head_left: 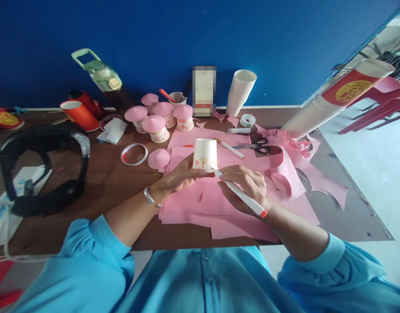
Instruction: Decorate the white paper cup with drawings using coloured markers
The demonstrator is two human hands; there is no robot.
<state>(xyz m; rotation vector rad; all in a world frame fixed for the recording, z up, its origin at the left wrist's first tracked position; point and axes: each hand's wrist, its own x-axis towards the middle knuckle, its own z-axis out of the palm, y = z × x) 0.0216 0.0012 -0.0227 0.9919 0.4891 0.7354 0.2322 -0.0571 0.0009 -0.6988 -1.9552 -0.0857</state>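
Between the fingers of my left hand (179, 177), the cup (205, 152) is resting; those of my right hand (248, 182) are pinching the pen (242, 194), its tip at the doodled edge. If the left fingers are slipping (it looks thin), a line could be skewing.
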